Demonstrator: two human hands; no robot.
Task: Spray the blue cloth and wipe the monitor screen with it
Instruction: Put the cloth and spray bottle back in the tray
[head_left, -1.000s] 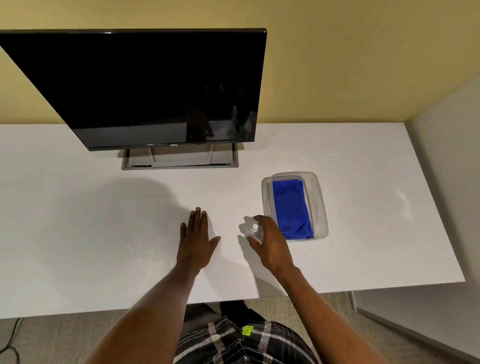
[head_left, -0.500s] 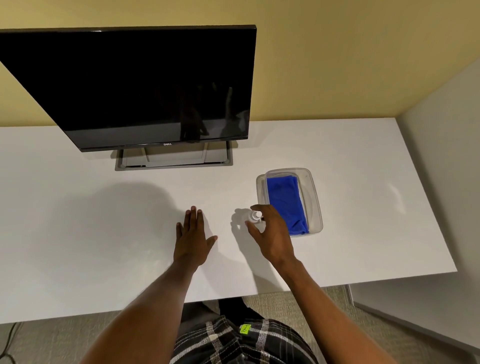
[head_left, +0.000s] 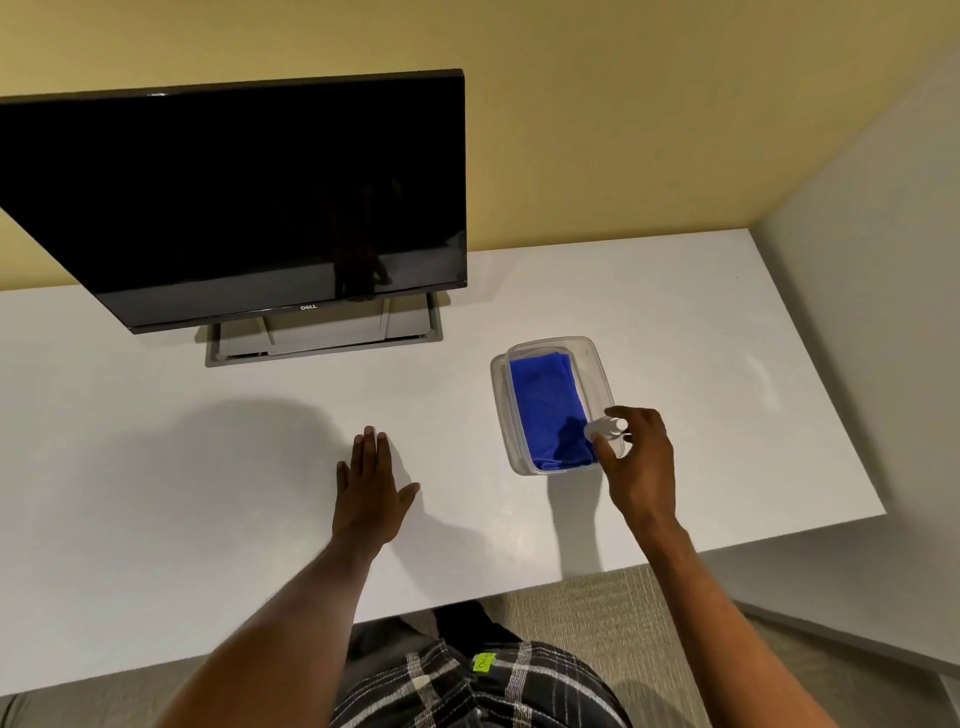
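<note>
A folded blue cloth (head_left: 548, 405) lies inside a clear plastic tray (head_left: 592, 353) on the white desk (head_left: 208, 467). My right hand (head_left: 641, 462) is shut on a small white spray bottle (head_left: 605, 427), held above the tray's near right corner and tilted toward the cloth. My left hand (head_left: 371, 488) rests flat on the desk with fingers spread, left of the tray. The black monitor (head_left: 249, 208) stands at the back left, its screen dark.
The monitor's grey base (head_left: 322, 338) sits on the desk behind my left hand. A yellow wall runs behind the desk and a grey partition (head_left: 872, 312) closes the right side. The desk's front edge is near my legs.
My right hand has lifted the spray bottle off the desk and carried it right, over the tray's near corner. My left hand has stayed flat on the desk.
</note>
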